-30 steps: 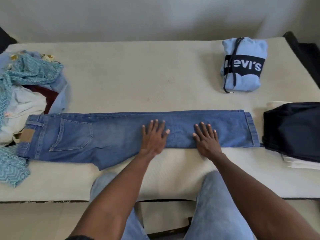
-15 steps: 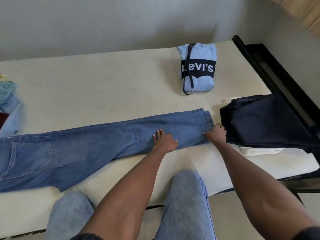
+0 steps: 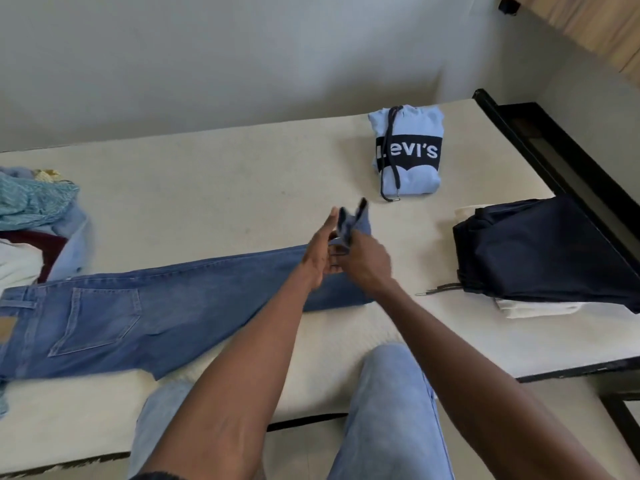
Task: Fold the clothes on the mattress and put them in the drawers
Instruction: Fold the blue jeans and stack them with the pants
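A pair of blue jeans (image 3: 156,306) lies lengthwise on the cream mattress (image 3: 207,188), waistband at the left edge. The hem end is lifted off the mattress and bunched. My right hand (image 3: 367,261) grips that hem, which sticks up above its fingers. Against the same hem from the left presses my left hand (image 3: 320,251), index finger straight and the other fingers curled onto the cloth. A folded light-blue Levi's hoodie (image 3: 408,154) sits behind them.
A folded dark navy garment (image 3: 540,247) rests on white cloth at the right, near the black bed frame (image 3: 554,154). At the far left, an unfolded heap of clothes (image 3: 31,216) sits. My knees in pale jeans are below the mattress's front edge.
Both hands left the flat leg of the jeans, took the hem at the right end and lifted it up and leftward. The view swung right, then back.
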